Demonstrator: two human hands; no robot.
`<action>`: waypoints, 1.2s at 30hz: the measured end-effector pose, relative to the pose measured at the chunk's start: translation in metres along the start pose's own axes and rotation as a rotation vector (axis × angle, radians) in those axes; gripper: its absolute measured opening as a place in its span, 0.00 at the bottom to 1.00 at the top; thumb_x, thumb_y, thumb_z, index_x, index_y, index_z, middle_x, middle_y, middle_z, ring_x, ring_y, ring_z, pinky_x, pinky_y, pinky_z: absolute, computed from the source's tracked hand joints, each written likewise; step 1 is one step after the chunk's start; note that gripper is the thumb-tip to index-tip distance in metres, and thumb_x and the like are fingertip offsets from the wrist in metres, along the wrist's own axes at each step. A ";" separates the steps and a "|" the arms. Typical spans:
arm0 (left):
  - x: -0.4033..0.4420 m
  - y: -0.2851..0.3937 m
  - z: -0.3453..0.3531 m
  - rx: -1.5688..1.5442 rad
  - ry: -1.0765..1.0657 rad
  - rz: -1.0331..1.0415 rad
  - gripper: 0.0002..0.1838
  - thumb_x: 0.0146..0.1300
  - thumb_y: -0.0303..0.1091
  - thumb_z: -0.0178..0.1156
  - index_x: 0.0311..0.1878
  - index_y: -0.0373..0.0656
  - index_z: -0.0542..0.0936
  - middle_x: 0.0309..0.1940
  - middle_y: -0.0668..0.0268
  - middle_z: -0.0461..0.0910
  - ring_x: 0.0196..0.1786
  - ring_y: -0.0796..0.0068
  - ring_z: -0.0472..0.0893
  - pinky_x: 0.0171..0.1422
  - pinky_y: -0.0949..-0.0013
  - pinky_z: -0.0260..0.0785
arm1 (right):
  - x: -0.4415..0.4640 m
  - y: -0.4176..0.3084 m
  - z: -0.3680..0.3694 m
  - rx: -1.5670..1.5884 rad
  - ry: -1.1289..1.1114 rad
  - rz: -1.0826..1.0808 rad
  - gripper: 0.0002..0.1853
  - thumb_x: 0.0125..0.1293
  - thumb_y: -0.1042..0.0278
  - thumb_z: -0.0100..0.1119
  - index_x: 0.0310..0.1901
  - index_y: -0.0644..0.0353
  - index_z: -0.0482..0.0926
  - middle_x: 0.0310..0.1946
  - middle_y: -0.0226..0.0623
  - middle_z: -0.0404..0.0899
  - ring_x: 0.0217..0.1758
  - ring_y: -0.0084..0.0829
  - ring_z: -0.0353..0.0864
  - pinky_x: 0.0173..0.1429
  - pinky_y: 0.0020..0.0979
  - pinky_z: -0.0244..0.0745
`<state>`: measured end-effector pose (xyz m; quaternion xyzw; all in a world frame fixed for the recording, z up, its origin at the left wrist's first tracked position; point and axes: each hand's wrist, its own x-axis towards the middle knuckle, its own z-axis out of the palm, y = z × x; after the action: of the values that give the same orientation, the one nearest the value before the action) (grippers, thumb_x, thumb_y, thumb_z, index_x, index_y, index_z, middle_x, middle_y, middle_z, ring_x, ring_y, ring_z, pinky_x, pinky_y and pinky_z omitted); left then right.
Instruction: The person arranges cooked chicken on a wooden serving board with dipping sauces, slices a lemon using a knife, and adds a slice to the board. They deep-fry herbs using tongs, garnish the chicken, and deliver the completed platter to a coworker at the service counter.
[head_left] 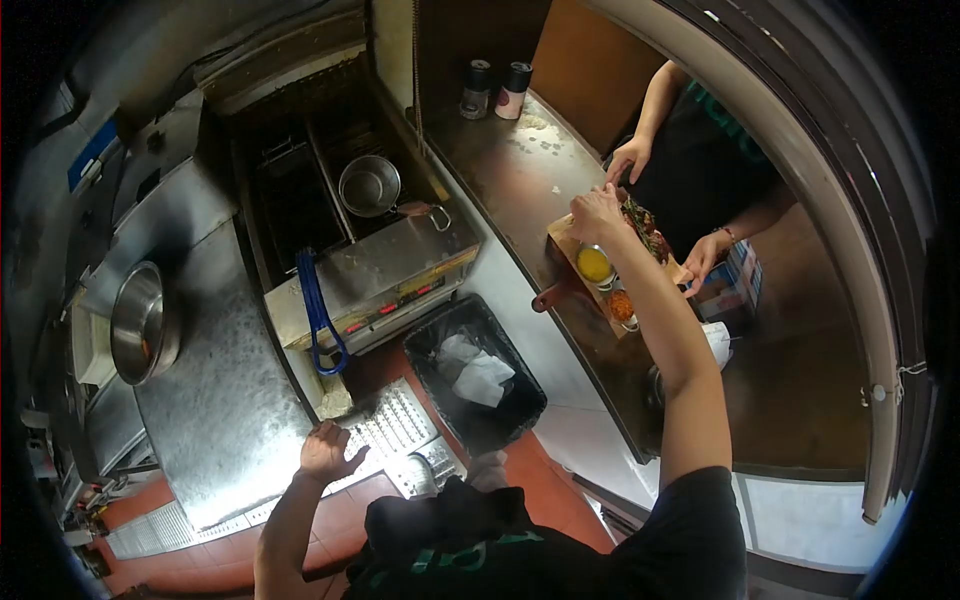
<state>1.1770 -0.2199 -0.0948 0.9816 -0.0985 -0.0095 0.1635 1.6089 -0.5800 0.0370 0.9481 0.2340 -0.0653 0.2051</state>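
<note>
My right hand [597, 214] reaches over the counter to a serving board [543, 299] with a rounded handle. Its fingers are bent down and pressed together at the board's far end; what they hold, if anything, is hidden. Brown paper lies on the board. On it are a cup of yellow sauce [594, 263], a heap of orange shreds [620, 304] and dark meat topped with green herbs [650, 232], partly behind my forearm. My left hand [328, 452] hangs low beside the steel worktop's edge, holding nothing, its thumb apart from loosely bent fingers.
Across the counter [500, 185], a co-worker's hands [706, 260] are at the board. Two dark-lidded containers [513, 90] stand at the back. A deep fryer [370, 270] holds a round strainer [369, 187]. Below is a lined bin [425, 370]; a steel bowl [140, 325] sits left.
</note>
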 end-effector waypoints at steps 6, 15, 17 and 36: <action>-0.004 -0.003 0.009 0.035 0.057 0.040 0.20 0.49 0.48 0.65 0.23 0.38 0.75 0.23 0.58 0.76 0.37 0.58 0.77 0.42 0.58 0.72 | -0.032 -0.005 -0.024 0.064 0.203 0.078 0.20 0.57 0.48 0.58 0.34 0.60 0.84 0.37 0.38 0.81 0.53 0.37 0.73 0.60 0.42 0.60; -0.008 -0.006 0.011 0.034 0.093 0.058 0.22 0.52 0.51 0.62 0.25 0.37 0.78 0.22 0.56 0.77 0.36 0.60 0.77 0.43 0.60 0.72 | -0.135 -0.046 -0.023 0.187 0.503 0.016 0.13 0.60 0.60 0.55 0.32 0.60 0.83 0.41 0.40 0.78 0.54 0.40 0.70 0.64 0.45 0.57; -0.007 0.000 0.006 0.036 0.077 0.022 0.22 0.53 0.52 0.61 0.26 0.37 0.78 0.23 0.56 0.77 0.37 0.60 0.77 0.43 0.60 0.72 | -0.176 -0.081 -0.030 0.391 0.684 -0.070 0.09 0.58 0.64 0.58 0.29 0.60 0.80 0.37 0.40 0.77 0.49 0.42 0.72 0.58 0.41 0.63; -0.011 -0.001 0.005 0.025 0.065 0.010 0.24 0.55 0.52 0.60 0.27 0.34 0.79 0.24 0.54 0.78 0.40 0.56 0.78 0.47 0.59 0.72 | -0.288 -0.078 0.112 0.271 0.585 0.190 0.27 0.50 0.64 0.67 0.48 0.66 0.68 0.55 0.49 0.67 0.59 0.48 0.64 0.67 0.49 0.54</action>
<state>1.1661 -0.2184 -0.0999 0.9828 -0.0980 0.0243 0.1544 1.3148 -0.6841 -0.0297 0.9629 0.1829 0.1984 0.0066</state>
